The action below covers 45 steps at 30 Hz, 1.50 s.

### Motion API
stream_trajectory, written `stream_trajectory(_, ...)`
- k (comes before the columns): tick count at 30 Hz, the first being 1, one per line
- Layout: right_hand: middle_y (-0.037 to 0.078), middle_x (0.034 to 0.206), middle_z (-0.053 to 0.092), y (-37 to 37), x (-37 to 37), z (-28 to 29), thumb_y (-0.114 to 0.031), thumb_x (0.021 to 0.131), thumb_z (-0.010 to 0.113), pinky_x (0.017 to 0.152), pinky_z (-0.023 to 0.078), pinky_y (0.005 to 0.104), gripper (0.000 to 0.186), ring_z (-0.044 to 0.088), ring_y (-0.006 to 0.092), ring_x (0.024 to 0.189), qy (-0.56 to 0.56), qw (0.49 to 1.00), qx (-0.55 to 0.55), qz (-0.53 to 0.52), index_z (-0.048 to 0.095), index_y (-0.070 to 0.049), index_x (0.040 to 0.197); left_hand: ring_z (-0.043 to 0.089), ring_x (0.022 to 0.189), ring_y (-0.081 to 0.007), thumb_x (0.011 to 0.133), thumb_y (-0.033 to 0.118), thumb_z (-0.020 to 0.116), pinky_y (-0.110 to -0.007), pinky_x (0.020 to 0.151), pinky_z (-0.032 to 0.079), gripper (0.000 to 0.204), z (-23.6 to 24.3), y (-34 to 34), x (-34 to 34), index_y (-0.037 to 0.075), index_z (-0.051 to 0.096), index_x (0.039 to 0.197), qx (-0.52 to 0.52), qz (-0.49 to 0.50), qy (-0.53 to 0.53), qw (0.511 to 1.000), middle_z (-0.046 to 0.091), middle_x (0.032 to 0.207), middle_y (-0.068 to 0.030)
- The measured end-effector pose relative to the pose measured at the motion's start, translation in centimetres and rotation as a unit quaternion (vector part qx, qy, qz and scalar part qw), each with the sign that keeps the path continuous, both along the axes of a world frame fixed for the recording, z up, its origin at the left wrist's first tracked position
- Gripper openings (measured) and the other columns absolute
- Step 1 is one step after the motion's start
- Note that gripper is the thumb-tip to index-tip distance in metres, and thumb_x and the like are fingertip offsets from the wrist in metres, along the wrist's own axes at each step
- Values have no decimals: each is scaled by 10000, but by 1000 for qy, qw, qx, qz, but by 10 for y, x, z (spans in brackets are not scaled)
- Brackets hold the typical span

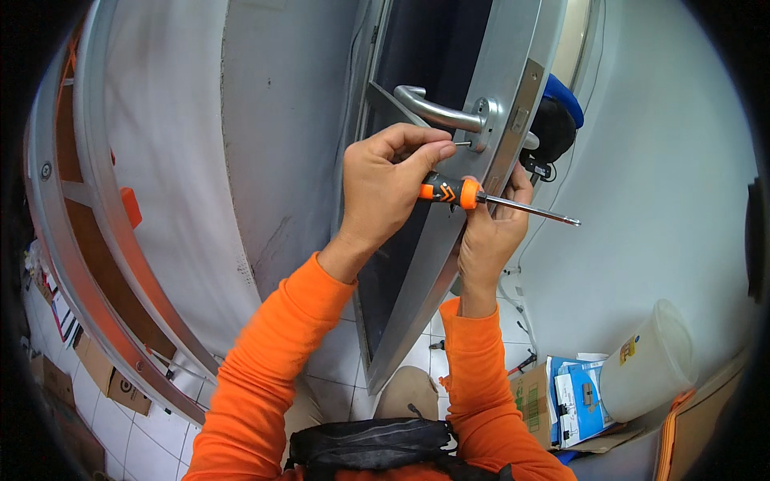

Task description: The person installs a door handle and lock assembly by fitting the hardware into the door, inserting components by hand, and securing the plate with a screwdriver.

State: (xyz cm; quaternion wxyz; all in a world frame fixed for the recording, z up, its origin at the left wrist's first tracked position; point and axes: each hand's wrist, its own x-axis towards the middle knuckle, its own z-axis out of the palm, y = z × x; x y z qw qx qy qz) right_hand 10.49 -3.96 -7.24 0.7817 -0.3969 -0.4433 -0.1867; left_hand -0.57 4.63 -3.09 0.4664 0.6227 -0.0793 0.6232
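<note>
A silver lever handle [449, 117] sits on its rounded plate near the edge of a grey metal-framed door [513, 48]. My left hand [377, 188] pinches a thin screw [463, 144] between thumb and index finger, its end at the plate just under the lever. Tucked in that hand's lower fingers is an orange-and-black screwdriver [446, 191], its shaft pointing right across the door edge. Below the shaft, my right hand [491, 244] grips the door edge, thumb on the near side and fingers behind. Those fingertips are partly hidden. A latch plate [520, 120] shows in the edge.
Behind the door hangs a blue-and-black object [557, 120]. At lower right stand a translucent bin [654, 361] and a cardboard box [533, 401] with blue folders. Metal-framed shelving [120, 232] curves along the left, with cartons [108, 373] on the tiled floor.
</note>
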Motion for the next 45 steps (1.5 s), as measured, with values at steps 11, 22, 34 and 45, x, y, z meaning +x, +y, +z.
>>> stream_trajectory(11, 179, 1336, 608, -6, -6, 4, 31, 850, 782, 1005, 561, 329, 686, 647, 229, 1194, -11, 999, 3, 31, 447, 25, 1448, 729, 767, -133, 882, 72, 772, -233, 673, 588, 169, 21, 2, -1, -30, 780, 1016, 23, 6, 98, 995, 772, 852, -126)
stream_trajectory(22, 186, 1319, 594, -6, -6, 2, -118, 886, 791, 1043, 507, 349, 683, 614, 243, 1226, -6, 997, 21, 67, 438, 37, 1450, 651, 685, -88, 915, 152, 771, -212, 602, 536, 267, 13, 5, 6, -21, 747, 1118, -33, -144, 110, 983, 774, 942, -118)
stream_trajectory(34, 185, 1322, 592, -5, -6, 2, -134, 897, 777, 1037, 488, 350, 677, 622, 238, 1196, 0, 998, 9, 60, 435, 47, 1453, 617, 590, -71, 927, 128, 756, -198, 520, 490, 179, 10, 3, 4, -16, 764, 1033, -19, -66, 78, 995, 768, 896, -109)
stream_trajectory(45, 198, 1331, 603, -4, -8, 3, -121, 895, 777, 1045, 486, 351, 671, 621, 247, 1217, -16, 999, 11, 49, 444, 53, 1452, 613, 598, -62, 926, 128, 764, -201, 521, 486, 171, 9, -1, 10, -12, 762, 1023, -27, -28, 68, 997, 764, 900, -90)
